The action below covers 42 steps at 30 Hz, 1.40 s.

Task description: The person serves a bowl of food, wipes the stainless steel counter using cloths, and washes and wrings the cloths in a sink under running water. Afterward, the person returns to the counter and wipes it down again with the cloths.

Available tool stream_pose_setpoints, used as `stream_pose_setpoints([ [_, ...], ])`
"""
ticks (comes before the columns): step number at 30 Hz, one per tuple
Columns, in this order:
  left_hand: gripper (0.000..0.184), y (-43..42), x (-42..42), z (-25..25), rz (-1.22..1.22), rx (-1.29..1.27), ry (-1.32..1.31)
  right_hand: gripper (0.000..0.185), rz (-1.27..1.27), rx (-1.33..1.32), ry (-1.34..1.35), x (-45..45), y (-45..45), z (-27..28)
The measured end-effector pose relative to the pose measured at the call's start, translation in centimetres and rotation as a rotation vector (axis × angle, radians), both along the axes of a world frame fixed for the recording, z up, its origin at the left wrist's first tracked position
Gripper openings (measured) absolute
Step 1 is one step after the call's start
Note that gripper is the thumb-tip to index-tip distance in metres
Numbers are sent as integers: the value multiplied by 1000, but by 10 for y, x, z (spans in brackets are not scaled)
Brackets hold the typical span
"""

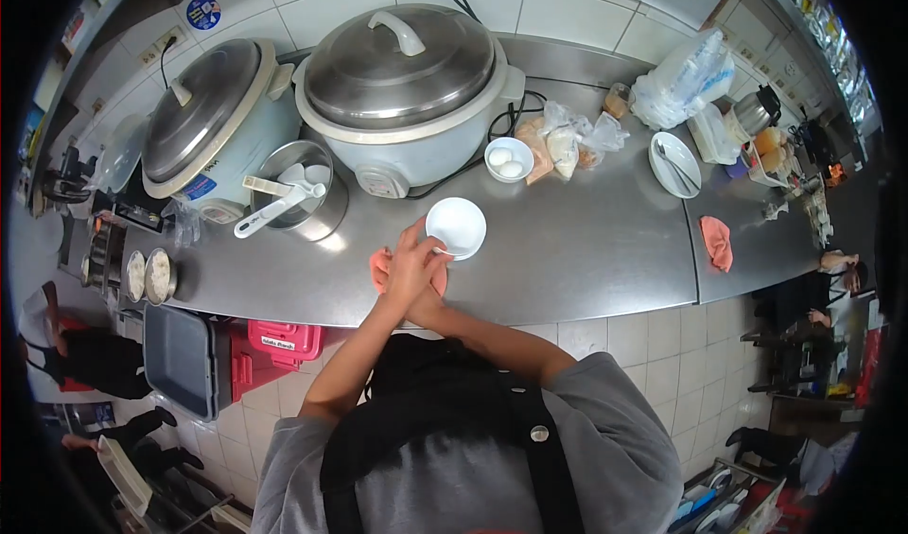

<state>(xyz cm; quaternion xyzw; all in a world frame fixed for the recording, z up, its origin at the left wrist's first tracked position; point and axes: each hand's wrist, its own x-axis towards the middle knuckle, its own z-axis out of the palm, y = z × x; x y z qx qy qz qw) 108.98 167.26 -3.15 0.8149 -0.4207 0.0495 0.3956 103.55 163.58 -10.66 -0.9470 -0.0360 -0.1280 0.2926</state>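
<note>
A white bowl (457, 224) sits on the steel counter in front of me. My left hand (412, 262) pinches its near left rim, thumb and fingers closed together. Crossed beneath the left wrist, my right hand (427, 304) is bunched on an orange cloth (380, 267), whose folds show at both sides. The left hand hides most of the right fingers. Behind the bowl stands a smaller white bowl (509, 159) with eggs in it. To the left, a metal pot (326, 214) holds a white-handled scoop (276, 210) and other utensils.
Two large lidded cookers (402, 80) (210, 118) line the wall. Plastic bags of food (565, 148), a white plate (673, 167) with cutlery and another orange cloth (716, 243) lie to the right. Rice bowls (161, 276) and a grey bin (180, 359) are left. Other people stand at both sides.
</note>
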Motion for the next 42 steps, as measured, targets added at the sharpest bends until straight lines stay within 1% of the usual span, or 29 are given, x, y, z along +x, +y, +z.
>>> stream_pose_setpoints([
  [1, 35, -1, -1, 6, -34, 36, 78, 49, -2, 4, 6, 1, 0, -2],
  [2, 35, 0, -4, 11, -26, 44, 79, 49, -1, 8, 14, 2, 0, -3],
  [4, 45, 3, -15, 25, -37, 30, 195, 50, -5, 6, 13, 3, 1, -5],
  [5, 45, 8, -17, 25, -25, 27, 197, 50, -2, 4, 5, 3, 1, -5],
  [7, 50, 27, -21, 23, 30, 27, 39, 51, -5, -41, -50, 2, 0, -4],
  [8, 50, 40, -23, 22, 75, 30, 40, 51, -3, -66, -79, -1, 0, -3],
  [10, 37, 77, -29, 21, 134, -122, 162, 52, 24, -112, -121, 1, -2, 1],
  [11, 37, 118, -36, 16, 243, -124, 153, 52, 83, -127, -143, 6, 10, 6],
  [12, 32, 148, -43, 6, 362, -158, 193, 52, 124, -124, -150, 12, 19, 8],
  [13, 27, 176, -52, -3, 471, -194, 235, 55, 101, -168, -156, 20, 25, 12],
  [15, 21, 223, -66, -11, 662, -165, 165, 65, 81, -213, -147, 37, 43, 14],
  [17, 19, 272, -78, -39, 827, -135, 110, 66, 85, -205, -153, 59, 71, 13],
  [18, 19, 296, -86, -45, 826, -125, 104, 68, 80, -193, -156, 71, 89, 13],
  [20, 19, 342, -98, -48, 828, -99, 192, 68, 83, -181, -170, 96, 131, 8],
  [21, 19, 361, -104, -50, 825, -90, 194, 68, 92, -183, -177, 104, 151, 5],
  [23, 18, 394, -107, -50, 837, -168, 350, 66, 88, -182, -200, 118, 189, 5],
  [27, 18, 455, -91, -48, 839, -138, 378, 59, 95, -163, -211, 138, 247, -1],
  [29, 18, 475, -70, -45, 814, -178, 382, 57, 95, -151, -194, 141, 264, 0],
  [32, 14, 495, -35, -41, 770, -117, 387, 55, 92, -175, -211, 137, 276, 4],
  [33, 15, 496, -22, -39, 752, -140, 375, 54, 104, -179, -212, 138, 276, 8],
  [36, 18, 499, 16, -38, 692, -132, 347, 53, 134, -183, -223, 164, 280, 13],
  [37, 18, 498, 23, -40, 705, -138, 353, 54, 156, -165, -224, 173, 284, 10],
  [40, 18, 498, 55, -35, 668, -180, 345, 54, 148, -176, -208, 215, 298, 9],
  [42, 19, 501, 65, -31, 688, -287, 408, 56, 126, -157, -202, 237, 317, 11],
])
